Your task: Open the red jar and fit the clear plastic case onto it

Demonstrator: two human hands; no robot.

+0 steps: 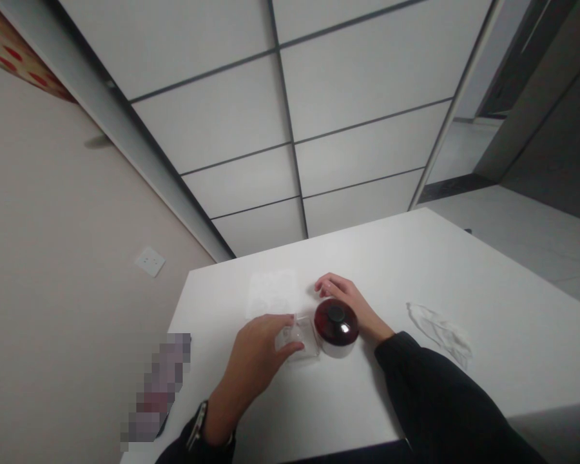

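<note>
Where white door panels (362, 84) rise at twelve o'clock, a white table (502, 309) spreads below. From that tabletop's middle, the left hand (258, 345) is at nine o'clock, its thumb and fingers slightly parted, and the right hand (343, 289) at twelve, fingers loosely bent; I cannot tell whether they hold anything. A crumpled white cloth (439, 332) lies at three. A dark-red-lidded pot (337, 325) stands mid-table, and just beside it, between eight and nine, the left fingers hold a clear square container (309, 341).

Red lid (336, 332) glossy. Square container (310, 340) transparent, smooth. Tabletop (367, 258) smooth. Sleeve (439, 386) matt cloth.
</note>
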